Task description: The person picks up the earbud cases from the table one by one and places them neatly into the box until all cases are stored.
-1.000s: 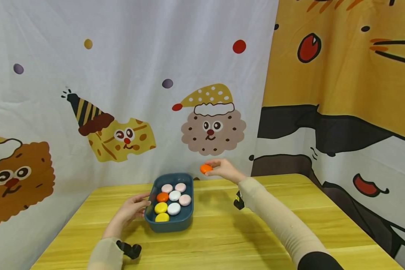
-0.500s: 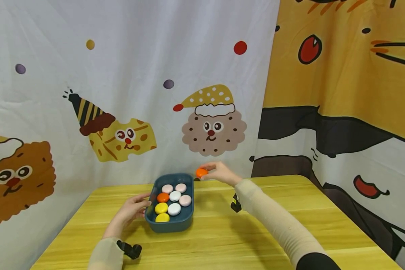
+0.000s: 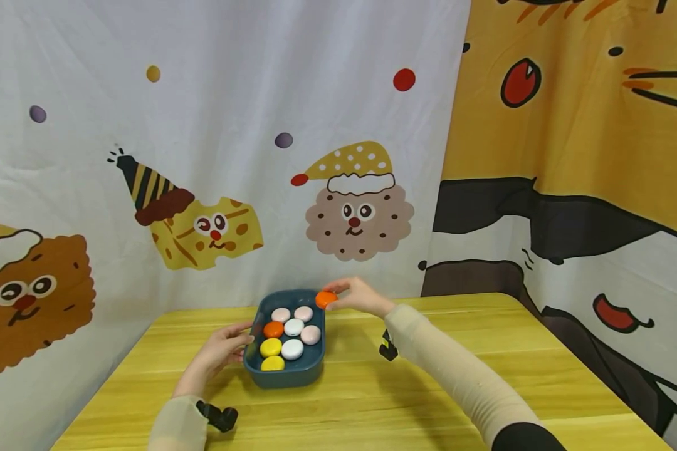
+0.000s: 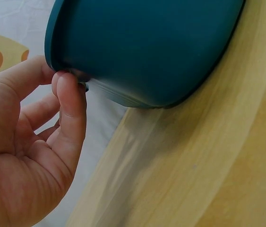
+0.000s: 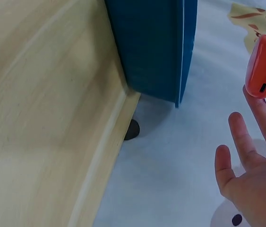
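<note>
A dark teal plastic bin (image 3: 284, 378) stands on the table, left of the middle in the head view. Inside lie several glossy round cases: one orange (image 3: 273, 329), others yellow (image 3: 270, 347), white (image 3: 292, 349) and pale pink (image 3: 310, 335). My left hand (image 3: 220, 351) pinches the bin's left rim between thumb and fingers, seen closely in the left wrist view (image 4: 29, 137). Over the bin's far right rim, my right hand (image 3: 358, 295) holds another orange round case (image 3: 325, 299). Its edge shows a small dark slot in the right wrist view (image 5: 263, 71).
The wood-grain table (image 3: 406, 388) reaches back to a white cartoon-printed curtain (image 3: 214, 113). At the right hangs a yellow, black and white curtain (image 3: 570, 144). Each wrist carries a small black camera.
My right hand has moved left and down with the orange round case, from beyond the bin's right side to its far right rim. The left hand stays at the bin's rim.
</note>
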The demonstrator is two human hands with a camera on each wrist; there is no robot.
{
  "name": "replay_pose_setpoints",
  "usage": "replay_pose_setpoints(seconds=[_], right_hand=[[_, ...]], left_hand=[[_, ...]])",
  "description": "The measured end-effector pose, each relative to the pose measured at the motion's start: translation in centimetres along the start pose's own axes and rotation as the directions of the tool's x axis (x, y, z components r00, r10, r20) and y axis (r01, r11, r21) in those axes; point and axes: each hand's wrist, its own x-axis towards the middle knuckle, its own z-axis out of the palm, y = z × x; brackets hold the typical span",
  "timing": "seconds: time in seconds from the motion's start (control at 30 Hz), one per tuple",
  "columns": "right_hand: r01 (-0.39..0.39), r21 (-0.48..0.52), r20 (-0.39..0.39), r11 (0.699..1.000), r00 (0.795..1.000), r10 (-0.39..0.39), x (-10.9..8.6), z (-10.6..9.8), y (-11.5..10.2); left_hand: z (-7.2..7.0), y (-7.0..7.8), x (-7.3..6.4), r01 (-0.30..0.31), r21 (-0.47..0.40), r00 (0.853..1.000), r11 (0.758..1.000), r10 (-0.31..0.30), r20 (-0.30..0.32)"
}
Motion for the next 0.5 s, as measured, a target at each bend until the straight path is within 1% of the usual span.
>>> replay_pose_setpoints(seconds=[0.17,0.33,0.43,0.5], right_hand=[[-0.011,-0.008,0.03,1.0,0.999,0.011,0.0,0.7,-0.3],[-0.002,-0.069,0.063,0.998,0.998,0.006,0.0,1.6,-0.5],[0.001,-0.102,0.082,0.995,0.997,0.007,0.0,2.1,-0.4],[0.0,-0.106,0.096,0.994,0.995,0.01,-0.1,2.5,-0.3]], left_hand=[[0.0,-0.1,0.1,0.0,-0.008,1.0,1.0,0.0,0.004],[-0.1,-0.1,0.1,-0.001,-0.01,1.0,1.0,0.001,0.001],[-0.2,-0.1,0.1,-0.005,-0.008,1.0,1.0,0.005,0.011],[-0.3,-0.2,0.1,-0.013,-0.004,0.999,1.0,0.013,0.03]])
